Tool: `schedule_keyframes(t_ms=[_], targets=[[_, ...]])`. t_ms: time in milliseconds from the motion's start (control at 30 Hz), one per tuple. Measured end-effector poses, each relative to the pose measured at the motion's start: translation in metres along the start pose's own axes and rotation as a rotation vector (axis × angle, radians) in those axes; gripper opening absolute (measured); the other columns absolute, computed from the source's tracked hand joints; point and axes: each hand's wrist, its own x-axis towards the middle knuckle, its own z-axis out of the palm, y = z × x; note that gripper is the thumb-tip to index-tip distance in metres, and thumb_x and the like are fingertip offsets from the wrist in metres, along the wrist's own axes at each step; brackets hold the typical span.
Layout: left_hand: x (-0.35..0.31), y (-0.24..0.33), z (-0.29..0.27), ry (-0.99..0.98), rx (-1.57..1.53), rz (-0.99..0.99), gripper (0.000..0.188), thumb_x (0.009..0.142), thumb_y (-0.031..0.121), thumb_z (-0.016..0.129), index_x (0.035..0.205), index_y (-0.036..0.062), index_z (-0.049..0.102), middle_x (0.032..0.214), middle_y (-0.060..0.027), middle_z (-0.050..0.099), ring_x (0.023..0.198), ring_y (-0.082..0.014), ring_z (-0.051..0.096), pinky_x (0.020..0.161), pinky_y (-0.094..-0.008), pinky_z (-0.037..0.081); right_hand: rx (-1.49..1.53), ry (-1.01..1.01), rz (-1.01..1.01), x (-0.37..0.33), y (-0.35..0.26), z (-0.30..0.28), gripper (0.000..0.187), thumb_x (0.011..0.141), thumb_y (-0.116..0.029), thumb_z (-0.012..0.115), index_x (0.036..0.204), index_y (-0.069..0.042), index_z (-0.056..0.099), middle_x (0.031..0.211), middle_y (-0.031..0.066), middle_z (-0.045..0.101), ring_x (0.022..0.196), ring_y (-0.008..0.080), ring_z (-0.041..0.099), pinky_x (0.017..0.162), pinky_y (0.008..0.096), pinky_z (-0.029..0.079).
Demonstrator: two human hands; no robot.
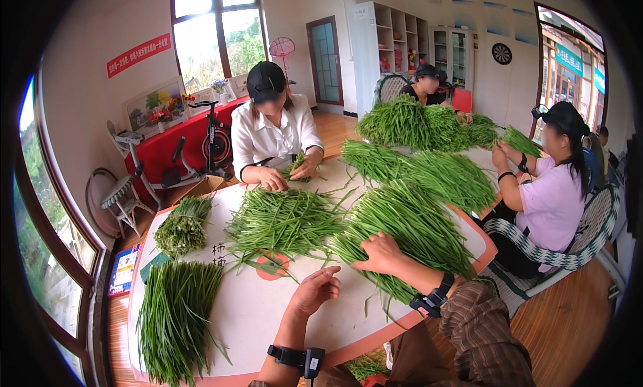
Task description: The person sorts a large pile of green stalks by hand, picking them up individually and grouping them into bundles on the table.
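Observation:
My right hand point(380, 253) rests on a large heap of garlic chives point(410, 221) at the table's near right, its thumb and fingers apart on the stems. Just left of it, my left hand point(316, 292) hovers over the near part of the white table, fingers loosely bent and apart, nothing in them. Ahead of the left hand lies a looser, scattered pile of chives point(284, 221). A few stray blades lie on the round red mark point(272, 266) beside that pile. Both my wrists wear black straps with small boxes.
A large chive bundle point(177, 320) lies at the near left, a smaller bundle point(184, 226) beyond it. More heaps point(415, 122) stand at the far right. Across the table a person in white point(274, 136) handles chives; another in pink point(546, 192) sits right on a woven chair point(596, 226).

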Motion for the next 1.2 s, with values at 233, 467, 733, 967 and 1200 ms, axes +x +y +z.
schedule_keyframes(t_ms=[233, 467, 733, 967, 1200], targets=[[-0.002, -0.003, -0.001, 0.044, -0.053, 0.023, 0.032, 0.087, 0.018, 0.045, 0.113, -0.0012, 0.047, 0.073, -0.0072, 0.057, 0.06, -0.0161, 0.055, 0.059, -0.0266, 0.046, 0.19, -0.235, 0.083, -0.005, 0.019, -0.006, 0.035, 0.064, -0.034, 0.059, 0.081, -0.004, 0.061, 0.079, 0.0163, 0.061, 0.073, 0.0292, 0.06, 0.066, 0.0367, 0.047], [0.003, 0.001, 0.0, 0.038, -0.031, 0.023, 0.032, 0.086, 0.017, 0.046, 0.113, 0.0, 0.047, 0.072, -0.0065, 0.057, 0.06, -0.0151, 0.055, 0.059, -0.0259, 0.046, 0.209, -0.035, 0.039, -0.029, 0.033, -0.017, 0.031, 0.073, -0.032, 0.059, 0.089, -0.006, 0.06, 0.085, 0.0147, 0.061, 0.086, 0.0327, 0.054, 0.079, 0.0381, 0.042], [0.003, -0.002, -0.006, 0.049, -0.036, 0.033, 0.033, 0.085, 0.017, 0.047, 0.112, -0.002, 0.046, 0.071, -0.0057, 0.057, 0.058, -0.0132, 0.055, 0.056, -0.0232, 0.046, 0.022, 0.161, 0.079, -0.011, 0.036, 0.001, 0.023, 0.071, -0.027, 0.061, 0.073, -0.003, 0.061, 0.079, 0.0149, 0.06, 0.08, 0.0305, 0.053, 0.073, 0.0381, 0.044], [-0.002, -0.002, -0.006, 0.078, -0.033, 0.025, 0.034, 0.085, 0.017, 0.048, 0.113, -0.0021, 0.046, 0.071, -0.0051, 0.056, 0.058, -0.0127, 0.054, 0.057, -0.0229, 0.046, 0.006, 0.107, 0.072, 0.001, 0.042, 0.005, 0.02, 0.071, -0.022, 0.061, 0.068, -0.003, 0.06, 0.07, 0.0112, 0.06, 0.072, 0.0279, 0.056, 0.068, 0.0376, 0.045], [0.0, 0.0, 0.008, 0.105, -0.013, 0.047, 0.035, 0.086, 0.021, 0.048, 0.115, 0.0005, 0.045, 0.086, -0.0061, 0.058, 0.07, -0.0149, 0.057, 0.063, -0.0258, 0.047, 1.088, -0.1, 0.103, -0.012, 0.005, 0.001, 0.016, 0.079, -0.013, 0.059, 0.083, 0.003, 0.058, 0.067, 0.0033, 0.059, 0.058, 0.0073, 0.051, 0.055, 0.0218, 0.042]])
